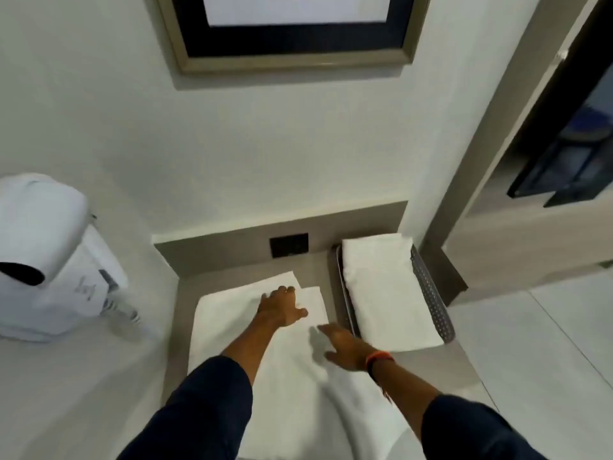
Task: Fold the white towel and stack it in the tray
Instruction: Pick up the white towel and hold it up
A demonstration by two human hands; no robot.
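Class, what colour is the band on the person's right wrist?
Orange, on the wristband; the head view shows it.

- A plain white wall (pixel 265 154) fills most of the view, evenly lit, with a soft shadow under the frame.
- A framed picture (pixel 295 28) with a dull gold frame and a dark mount hangs high on that wall, cut off by the top edge.
- A grey bench (pixel 441 363) sits in a recess, with a low grey upstand (pixel 232 250) along its back.
- A black socket plate (pixel 289 245) is set in the upstand.
- At left a white appliance (pixel 49 260) stands on a pale surface.
- At right a grey door frame (pixel 517 127) opens on a darker space with dark furniture (pixel 570 167).
- Pale floor tiles (pixel 547 343) lie at lower right.
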